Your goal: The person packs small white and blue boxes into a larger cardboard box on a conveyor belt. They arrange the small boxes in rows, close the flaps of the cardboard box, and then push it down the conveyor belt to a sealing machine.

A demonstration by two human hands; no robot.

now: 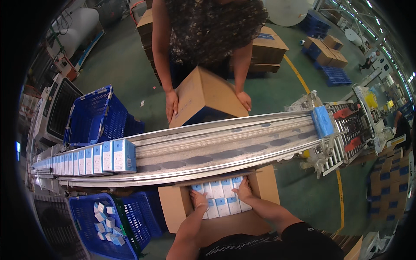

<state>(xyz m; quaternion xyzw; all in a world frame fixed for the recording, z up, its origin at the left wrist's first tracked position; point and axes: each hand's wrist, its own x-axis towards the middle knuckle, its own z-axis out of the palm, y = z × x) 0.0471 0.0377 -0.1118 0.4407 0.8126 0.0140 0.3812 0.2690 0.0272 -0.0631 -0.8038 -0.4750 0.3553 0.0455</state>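
An open cardboard carton [264, 184] stands below the conveyor, right in front of me. Inside it, small white-and-blue boxes [222, 205] sit upright in two rows. My left hand [199, 199] is pressed to the left end of the rows, its fingers reaching toward the far side. At the right end my right hand [243, 190] grips the far row from the side, with some fingers hidden behind it. Between them the two hands clasp the boxes. On the conveyor [208, 147], a line of similar boxes [123, 156] stands at the left.
Across the conveyor a co-worker's hands [172, 106] hold another carton [212, 95]. A blue crate [93, 115] stands far left; another blue crate [80, 216] at near left holds loose boxes. A blue pack [322, 121] lies near the rollers [342, 130] at the conveyor's right end.
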